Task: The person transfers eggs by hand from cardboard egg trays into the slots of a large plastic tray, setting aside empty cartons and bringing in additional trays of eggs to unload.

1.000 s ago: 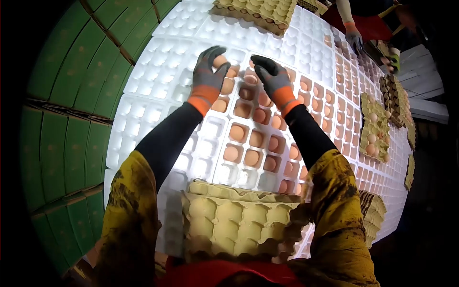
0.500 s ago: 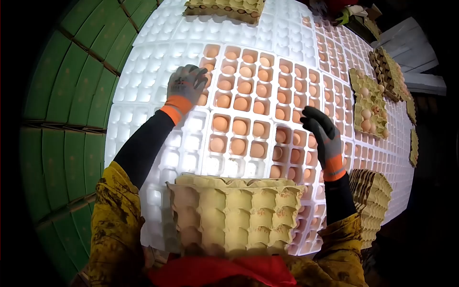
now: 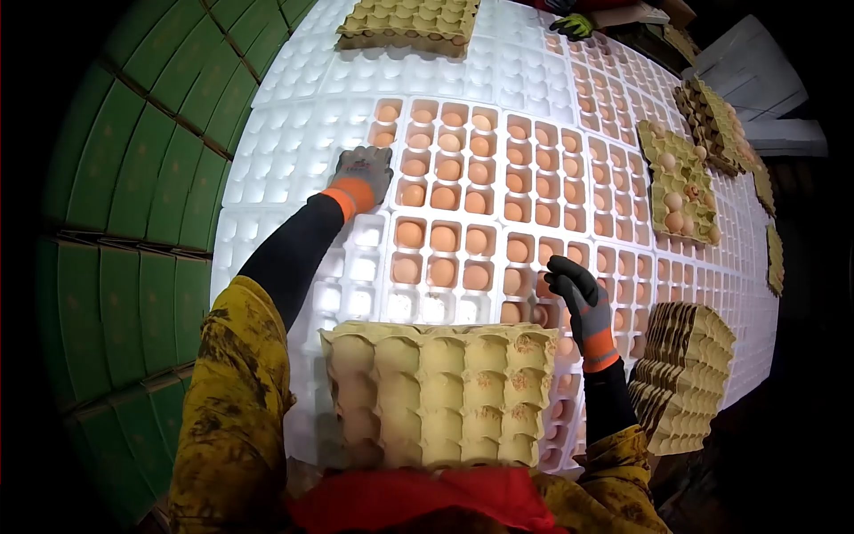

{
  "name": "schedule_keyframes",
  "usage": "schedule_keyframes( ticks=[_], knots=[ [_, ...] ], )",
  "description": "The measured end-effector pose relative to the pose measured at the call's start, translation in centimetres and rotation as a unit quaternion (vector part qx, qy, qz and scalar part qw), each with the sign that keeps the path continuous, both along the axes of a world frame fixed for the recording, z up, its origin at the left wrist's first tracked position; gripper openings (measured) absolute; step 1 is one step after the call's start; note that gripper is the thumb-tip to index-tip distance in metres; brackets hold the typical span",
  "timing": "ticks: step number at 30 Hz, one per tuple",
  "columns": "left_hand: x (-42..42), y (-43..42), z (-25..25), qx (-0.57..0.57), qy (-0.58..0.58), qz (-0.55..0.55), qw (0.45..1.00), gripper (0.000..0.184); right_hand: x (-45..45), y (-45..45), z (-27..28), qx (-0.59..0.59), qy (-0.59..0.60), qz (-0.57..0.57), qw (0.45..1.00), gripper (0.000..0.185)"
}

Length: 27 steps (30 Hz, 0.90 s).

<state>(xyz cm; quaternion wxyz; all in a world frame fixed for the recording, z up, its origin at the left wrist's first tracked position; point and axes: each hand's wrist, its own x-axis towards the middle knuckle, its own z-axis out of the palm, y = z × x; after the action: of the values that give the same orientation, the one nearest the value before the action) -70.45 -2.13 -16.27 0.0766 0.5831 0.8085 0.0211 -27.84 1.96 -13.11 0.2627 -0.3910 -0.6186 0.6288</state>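
Observation:
My left hand, in a grey glove with an orange cuff, lies over the left column of a white tray of brown eggs. Its fingers bend down close together, and their tips and whatever is under them are hidden. Over the white egg trays on the right hovers my right hand, likewise gloved, its curved fingers apart from the thumb and nothing visible between them. Two brown eggs show just beyond my left hand. Closest to my body is a yellowish pulp egg tray, its cells apparently without eggs.
At the right stands a stack of pulp trays. Behind it, another pulp tray carries several eggs. More pulp trays lie at the far edge. Green boxes line the left. A co-worker's green-gloved hand is at the back.
My left hand has shifted slightly right, its fingers now bent and closer together. My right hand has come down toward me. The co-worker's green glove has moved left.

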Motion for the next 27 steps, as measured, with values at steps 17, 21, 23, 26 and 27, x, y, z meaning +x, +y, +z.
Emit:
schedule_keyframes(
  ticks=[17, 21, 23, 26, 27],
  knots=[
    [20.3, -37.6, 7.6, 0.189, -0.503, 0.141, 0.832, 0.060, 8.3, -26.0, 5.5, 0.158, -0.282, -0.016, 0.946, 0.084],
    [24.1, -36.3, 11.7, 0.264, -0.515, 0.008, 0.815, 0.065, 9.0, -25.4, 8.8, 0.184, -0.099, -0.066, 0.976, 0.083],
    [24.2, -34.8, 14.4, 0.316, -0.518, -0.046, 0.793, 0.068, 10.2, -25.1, 10.7, 0.055, 0.046, -0.126, 0.989, 0.073],
    [24.0, -32.8, 17.2, 0.363, -0.500, -0.074, 0.783, 0.073, 14.8, -21.6, 14.5, 0.111, 0.068, -0.214, 0.968, 0.072],
    [24.0, -32.9, 17.6, 0.351, -0.473, -0.057, 0.806, 0.070, 17.7, -19.0, 14.3, 0.143, 0.051, -0.256, 0.955, 0.072]
  ],
)
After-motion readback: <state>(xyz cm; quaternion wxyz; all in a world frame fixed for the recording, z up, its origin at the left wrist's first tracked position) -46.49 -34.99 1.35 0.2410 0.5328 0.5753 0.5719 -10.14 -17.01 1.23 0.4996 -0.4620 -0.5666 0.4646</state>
